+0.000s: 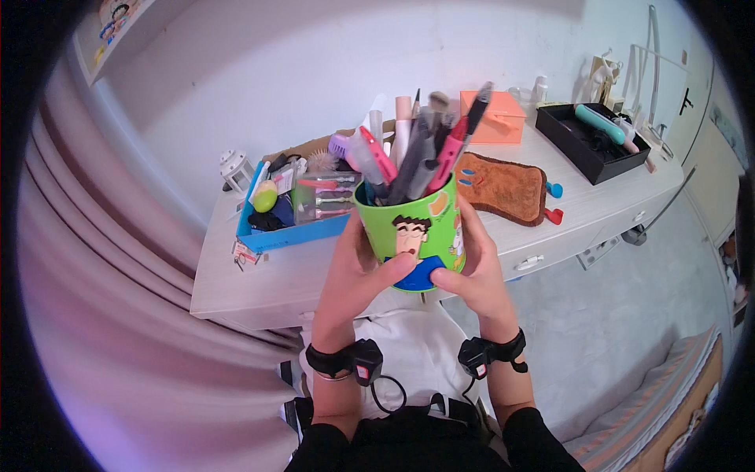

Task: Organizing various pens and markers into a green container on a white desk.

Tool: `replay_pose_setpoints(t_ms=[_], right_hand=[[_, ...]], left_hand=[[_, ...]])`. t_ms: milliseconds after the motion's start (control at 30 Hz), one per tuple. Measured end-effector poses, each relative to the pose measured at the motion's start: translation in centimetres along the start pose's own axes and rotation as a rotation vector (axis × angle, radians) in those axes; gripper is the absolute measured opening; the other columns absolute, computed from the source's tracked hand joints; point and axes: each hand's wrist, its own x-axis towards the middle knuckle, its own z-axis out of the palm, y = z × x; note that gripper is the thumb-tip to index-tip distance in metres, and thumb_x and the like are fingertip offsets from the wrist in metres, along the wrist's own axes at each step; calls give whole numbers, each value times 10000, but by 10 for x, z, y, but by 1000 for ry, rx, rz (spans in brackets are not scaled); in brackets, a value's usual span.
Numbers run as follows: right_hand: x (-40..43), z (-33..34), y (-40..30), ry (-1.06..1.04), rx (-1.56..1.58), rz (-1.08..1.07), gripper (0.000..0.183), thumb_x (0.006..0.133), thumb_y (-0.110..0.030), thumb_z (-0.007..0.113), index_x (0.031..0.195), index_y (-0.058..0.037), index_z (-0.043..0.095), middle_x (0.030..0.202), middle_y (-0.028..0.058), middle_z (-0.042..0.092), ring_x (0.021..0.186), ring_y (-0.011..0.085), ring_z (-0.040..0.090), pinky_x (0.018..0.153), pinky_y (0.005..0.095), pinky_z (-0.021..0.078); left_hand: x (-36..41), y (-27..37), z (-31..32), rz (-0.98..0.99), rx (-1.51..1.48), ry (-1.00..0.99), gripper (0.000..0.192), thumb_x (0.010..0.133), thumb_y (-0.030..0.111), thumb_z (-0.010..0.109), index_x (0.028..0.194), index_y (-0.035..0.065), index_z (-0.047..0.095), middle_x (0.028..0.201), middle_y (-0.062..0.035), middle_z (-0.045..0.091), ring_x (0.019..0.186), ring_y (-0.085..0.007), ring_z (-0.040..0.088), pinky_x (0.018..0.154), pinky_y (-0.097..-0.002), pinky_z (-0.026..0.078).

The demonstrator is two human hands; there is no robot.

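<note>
Between my two hands is a green pen cup (377, 221) with a raised cartoon figure on its front. My left hand (360, 277) wraps its left side, with the thumb across the figure. On the right side my right hand (478, 271) grips it, thumb near the bottom. Several pens (451, 150), pencils and a brush stick up out of the cup, some of them blurred. The cup is held up in front of the white desk (283, 289), and hides part of the desk behind it.
Left on the desk stands a blue cardboard box (295, 236) full of small items, beside a white lantern (236, 170). A brown toast-shaped pouch (507, 186), an orange box (507, 133) and a black tray (619, 168) with a turquoise styling wand (600, 124) are to the right.
</note>
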Motion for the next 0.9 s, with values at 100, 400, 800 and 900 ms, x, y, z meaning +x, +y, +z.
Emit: replay_pose_setpoints(t_ms=[100,400,800,900], right_hand=[[-4,-6,6,17,22,-46,1023,710,-127,853,1537,17,267,1521,152,389,1414,240,369,1175,387,270],[-7,-7,4,102,61,-30,1042,696,-249,849,1534,3,282,1518,138,404,1431,247,349,1181,372,240],[2,-8,15,171,291,-34,938,824,-298,744,1562,-15,239,1549,128,357,1392,212,398,1144,355,324],[-1,-10,11,290,140,-105,931,816,-254,757,1560,-17,250,1540,133,371,1372,214,424,1133,353,343]], left_hand=[[-1,9,1,14,58,-85,873,768,74,815,1483,-15,321,1442,-106,446,1346,-210,419,1138,-378,314],[1,4,1,71,168,-162,966,702,89,853,1492,-25,309,1452,-110,435,1378,-234,381,1170,-381,240],[26,-3,13,300,435,-82,845,681,141,885,1392,-3,451,1261,-92,532,1166,-202,510,1037,-371,398],[16,-8,18,541,746,116,821,669,160,893,1371,14,493,1280,-119,529,1119,-216,537,1007,-368,427]])
